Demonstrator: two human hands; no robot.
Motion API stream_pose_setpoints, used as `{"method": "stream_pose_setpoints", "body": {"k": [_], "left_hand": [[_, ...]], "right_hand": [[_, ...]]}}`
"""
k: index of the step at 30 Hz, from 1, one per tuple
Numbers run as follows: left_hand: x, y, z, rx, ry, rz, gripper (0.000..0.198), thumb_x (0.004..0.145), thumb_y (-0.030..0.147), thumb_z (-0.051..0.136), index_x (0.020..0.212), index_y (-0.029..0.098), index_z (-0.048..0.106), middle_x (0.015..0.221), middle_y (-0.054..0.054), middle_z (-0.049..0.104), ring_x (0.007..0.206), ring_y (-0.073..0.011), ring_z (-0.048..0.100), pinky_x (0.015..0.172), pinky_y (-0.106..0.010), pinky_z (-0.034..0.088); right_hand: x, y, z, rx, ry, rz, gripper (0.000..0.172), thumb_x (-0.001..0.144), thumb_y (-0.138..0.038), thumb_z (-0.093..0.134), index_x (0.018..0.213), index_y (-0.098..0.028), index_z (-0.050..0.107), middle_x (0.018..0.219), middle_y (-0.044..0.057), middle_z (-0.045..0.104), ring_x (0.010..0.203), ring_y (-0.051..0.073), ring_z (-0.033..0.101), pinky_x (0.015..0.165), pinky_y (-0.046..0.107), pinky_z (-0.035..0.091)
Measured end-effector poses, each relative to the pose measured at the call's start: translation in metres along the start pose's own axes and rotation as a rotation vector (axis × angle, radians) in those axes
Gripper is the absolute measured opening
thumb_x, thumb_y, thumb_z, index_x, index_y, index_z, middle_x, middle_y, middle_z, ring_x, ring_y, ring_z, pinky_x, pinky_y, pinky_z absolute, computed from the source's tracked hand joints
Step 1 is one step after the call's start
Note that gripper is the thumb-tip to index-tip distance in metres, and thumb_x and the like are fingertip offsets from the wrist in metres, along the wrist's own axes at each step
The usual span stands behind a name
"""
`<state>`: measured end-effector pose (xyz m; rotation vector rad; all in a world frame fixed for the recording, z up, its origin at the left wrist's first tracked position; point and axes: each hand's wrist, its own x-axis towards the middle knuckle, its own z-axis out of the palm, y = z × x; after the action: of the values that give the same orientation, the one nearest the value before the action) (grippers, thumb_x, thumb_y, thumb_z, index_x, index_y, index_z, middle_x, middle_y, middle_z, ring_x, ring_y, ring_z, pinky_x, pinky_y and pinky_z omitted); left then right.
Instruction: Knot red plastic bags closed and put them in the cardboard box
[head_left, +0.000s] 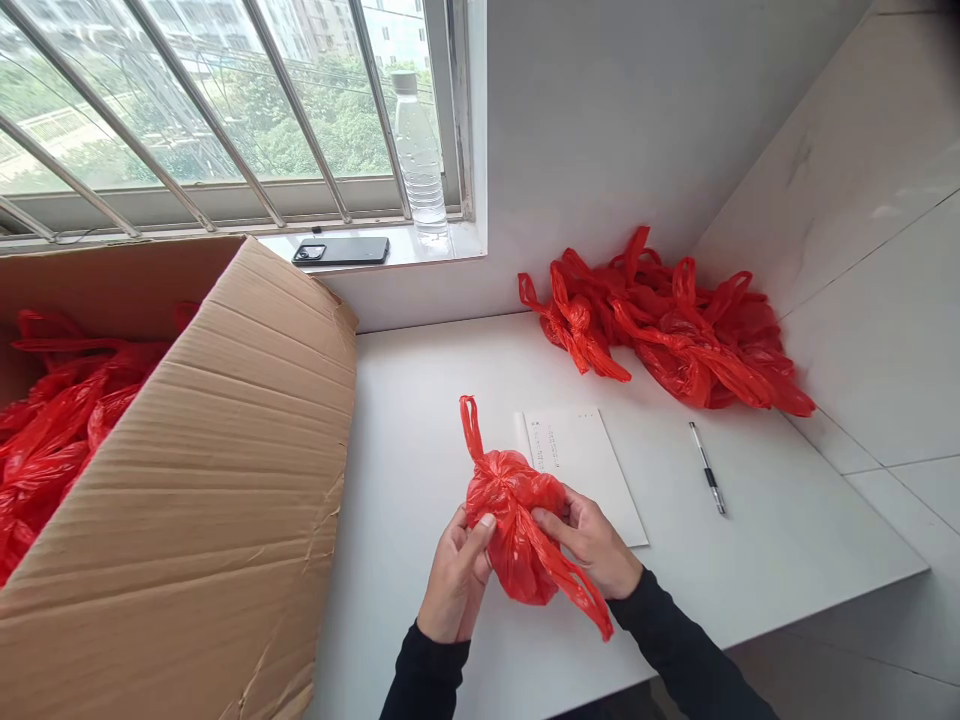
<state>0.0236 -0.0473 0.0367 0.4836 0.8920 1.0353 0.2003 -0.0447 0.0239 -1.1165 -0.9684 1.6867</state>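
Observation:
Between my two hands is a red plastic bag [517, 540], knotted at the top and bulging with something I cannot make out. One handle loop sticks up at its far left, and the other hangs toward the lower right. My left hand [456, 572] grips the left side, thumb on top. On the opposite side my right hand [589, 540] pinches the plastic, its fingers partly hidden behind the bag. Just beyond the bag lies a sheet of paper or notebook [600, 480] with handwriting, partly covered by the bag and my right hand.
A large cardboard box [187, 480] on the left holds several red bags [67, 410]. More red bags [675, 320] are piled at the table's back right. A pen [707, 468] lies on the white table [405, 400]. A phone [341, 251] and water bottle [420, 160] occupy the windowsill.

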Motion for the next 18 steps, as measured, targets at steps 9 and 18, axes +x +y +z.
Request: {"method": "stream_pose_setpoints", "body": {"k": [9,18], "left_hand": [[0.002,-0.004,0.003,0.13,-0.003,0.085,0.051,0.071,0.029,0.081,0.118,0.016,0.064,0.117,-0.016,0.069,0.108,-0.0327,0.065,0.095,-0.044,0.051],[0.006,-0.009,-0.012,0.083,0.133,-0.008,0.042,0.068,0.034,0.083,0.103,0.013,0.07,0.097,-0.011,0.076,0.094,-0.0292,0.071,0.082,-0.038,0.057]], "right_hand": [[-0.001,-0.002,-0.003,0.164,-0.044,0.058,0.038,0.091,-0.048,0.058,0.119,-0.023,0.061,0.115,0.01,0.069,0.105,0.025,0.065,0.098,0.044,0.049],[0.001,0.01,-0.002,0.098,-0.026,0.037,0.039,0.084,-0.044,0.071,0.115,-0.022,0.065,0.111,0.008,0.071,0.099,0.024,0.067,0.087,0.038,0.054]]}}
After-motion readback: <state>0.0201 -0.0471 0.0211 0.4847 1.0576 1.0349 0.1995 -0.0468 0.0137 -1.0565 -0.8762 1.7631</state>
